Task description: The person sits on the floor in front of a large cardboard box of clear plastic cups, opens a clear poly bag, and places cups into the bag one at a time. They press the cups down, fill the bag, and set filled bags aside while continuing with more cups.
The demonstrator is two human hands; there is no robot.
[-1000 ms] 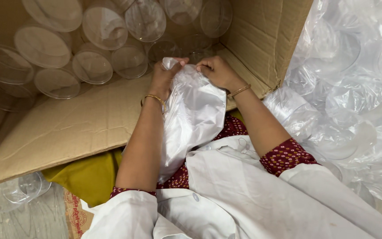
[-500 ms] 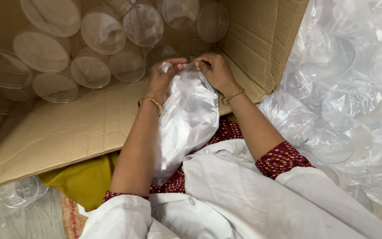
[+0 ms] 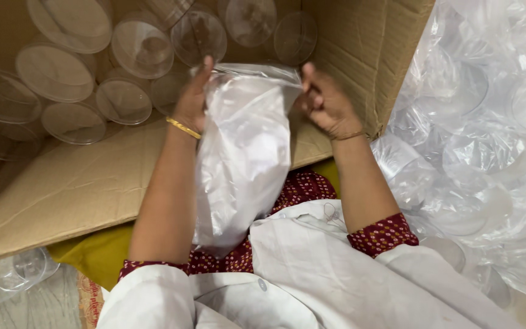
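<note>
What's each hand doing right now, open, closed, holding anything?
Left hand: closed, pinching the left edge of the clear plastic bag at its mouth.
Right hand: closed, pinching the bag's right edge.

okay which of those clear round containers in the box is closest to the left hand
The clear container just left of the left hand, its rim almost at the fingers. The other containers sit farther left or higher in the cardboard box.

The left hand [image 3: 191, 100] and right hand [image 3: 324, 100], pinched close together at the top of the clear plastic bag [image 3: 245, 152] a second ago, now stand apart toward 9 and 3 o'clock, stretching the bag's mouth wide open; the bag hangs broader and flatter between them.
</note>
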